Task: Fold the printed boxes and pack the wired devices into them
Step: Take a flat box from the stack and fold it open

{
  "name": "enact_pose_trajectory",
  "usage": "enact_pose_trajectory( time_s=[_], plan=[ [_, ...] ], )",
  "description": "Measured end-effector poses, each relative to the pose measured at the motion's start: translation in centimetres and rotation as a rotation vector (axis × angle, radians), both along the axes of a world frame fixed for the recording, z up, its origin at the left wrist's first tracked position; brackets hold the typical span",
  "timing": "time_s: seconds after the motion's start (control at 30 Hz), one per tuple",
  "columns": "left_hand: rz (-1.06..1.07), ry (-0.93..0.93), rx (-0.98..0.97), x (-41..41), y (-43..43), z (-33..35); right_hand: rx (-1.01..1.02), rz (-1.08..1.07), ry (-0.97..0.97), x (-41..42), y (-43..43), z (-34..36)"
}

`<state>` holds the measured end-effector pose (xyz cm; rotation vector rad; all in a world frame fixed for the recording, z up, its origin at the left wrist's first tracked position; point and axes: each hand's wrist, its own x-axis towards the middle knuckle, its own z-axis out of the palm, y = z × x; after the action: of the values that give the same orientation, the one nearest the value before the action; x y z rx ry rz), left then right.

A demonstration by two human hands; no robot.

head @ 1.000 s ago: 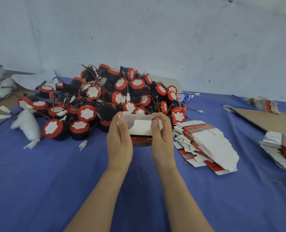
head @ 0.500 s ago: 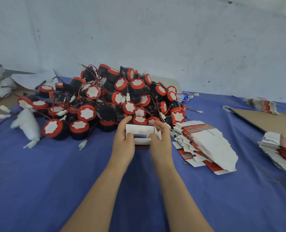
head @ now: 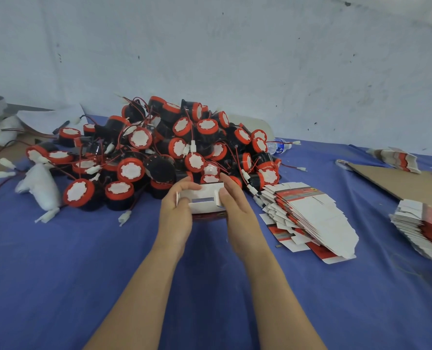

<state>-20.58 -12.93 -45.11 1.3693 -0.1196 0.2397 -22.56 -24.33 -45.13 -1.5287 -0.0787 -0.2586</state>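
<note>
Shows the half-folded box point(head: 204, 198) low over the blue cloth point(head: 83, 261), just before the heap of wired devices point(head: 159, 152), long axis left to right. Gripped at its ends by left hand point(head: 175, 218) and right hand point(head: 237, 210), thumbs on top. Places the heap straight beyond the fingertips, the stack of flat boxes point(head: 308, 213) nearer the right hand. Hides the box's underside and lower flaps.

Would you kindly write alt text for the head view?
A left hand and right hand hold a half-folded printed box over a blue cloth, before a heap of red-capped wired devices; flat box blanks lie stacked at right.
</note>
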Motion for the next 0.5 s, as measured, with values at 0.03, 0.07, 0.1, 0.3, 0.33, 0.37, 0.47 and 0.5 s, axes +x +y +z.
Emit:
enact_pose_trajectory(
  time_s=[0.03, 0.07, 0.1, 0.3, 0.33, 0.37, 0.47, 0.5],
  plan=[
    [0.001, -0.009, 0.024, 0.0, 0.0, 0.0, 0.018, 0.017, 0.031, 0.0, -0.1, -0.2],
    [0.003, -0.026, 0.065, 0.0, -0.1, 0.0, 0.054, 0.033, 0.069, 0.1, -0.2, -0.2],
    [0.002, -0.044, 0.112, -0.1, -0.2, -0.1, 0.096, 0.050, 0.109, 0.2, -0.5, -0.4],
    [-0.032, -0.063, 0.184, -0.2, -0.4, -0.2, 0.172, 0.055, 0.172, 0.0, -1.2, -0.3],
    [-0.045, -0.058, 0.181, -0.2, -0.3, -0.2, 0.170, 0.041, 0.177, 0.0, -1.1, -0.3],
    [-0.073, -0.059, 0.192, -0.2, -0.3, -0.2, 0.168, 0.022, 0.182, 0.1, -1.2, -0.4],
    [-0.194, -0.096, 0.318, -0.5, -0.5, -0.3, 0.150, -0.017, 0.190, 0.2, -1.4, -0.7],
    [-0.210, -0.114, 0.363, -0.7, -0.6, -0.3, 0.141, -0.020, 0.199, 0.2, -1.5, -0.7]
  ],
)
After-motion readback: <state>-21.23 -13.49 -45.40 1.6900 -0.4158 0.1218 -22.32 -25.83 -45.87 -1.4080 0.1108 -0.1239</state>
